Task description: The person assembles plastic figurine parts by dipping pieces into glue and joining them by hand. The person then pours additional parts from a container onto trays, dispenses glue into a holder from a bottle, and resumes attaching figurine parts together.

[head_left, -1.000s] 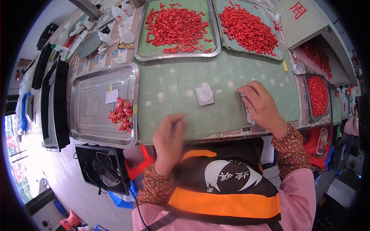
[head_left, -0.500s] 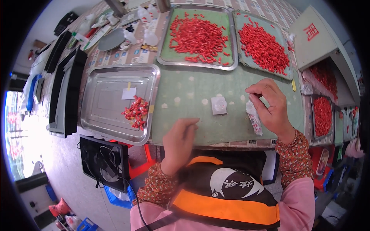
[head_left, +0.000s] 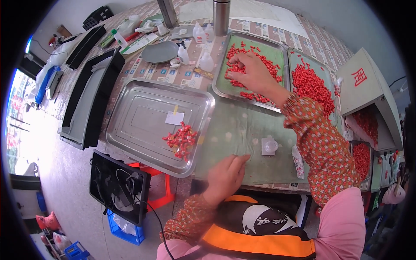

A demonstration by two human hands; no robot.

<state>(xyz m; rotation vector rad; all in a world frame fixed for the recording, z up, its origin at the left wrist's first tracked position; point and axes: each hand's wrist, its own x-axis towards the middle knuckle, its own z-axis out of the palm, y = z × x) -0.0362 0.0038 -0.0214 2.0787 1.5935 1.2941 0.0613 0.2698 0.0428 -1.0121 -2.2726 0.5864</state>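
My right hand reaches over the left one of two green-lined trays, among small red glossy pieces. Its thumb and curved fingers are apart, with no held piece visible between them. Low over the green work mat, near its front edge, is my left hand. Its fingers are closed together; whatever they may hold is hidden. To the right of that hand, a small white square block with a round clear part on top lies on the mat. A white strip with red spots rests beside my right sleeve.
At left stands a metal tray with a heap of red-and-gold pieces and a white paper slip. Another tray of red pieces is at right, beside a white cabinet. White bottles and a steel flask stand behind.
My right hand has moved from above the white strip, forward and left, into the red pieces. My left hand stays near the mat's front edge. The whole view has shifted.
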